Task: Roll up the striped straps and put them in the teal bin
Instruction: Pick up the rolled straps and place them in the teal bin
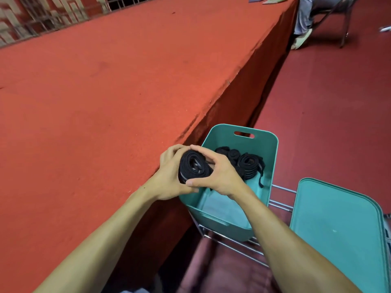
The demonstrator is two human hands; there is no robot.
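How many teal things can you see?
2. The teal bin stands by the red table, with rolled straps in it. A flat teal piece, maybe its lid, lies right of it. More could be out of view.

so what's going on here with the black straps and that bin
A person holds a rolled strap with both hands: the left hand grips one side and the right hand the other. They hold it just over the near left edge of the teal bin. A few coiled straps lie at the bin's far end. A teal lid lies to the right of the bin, and a red table is to the left.
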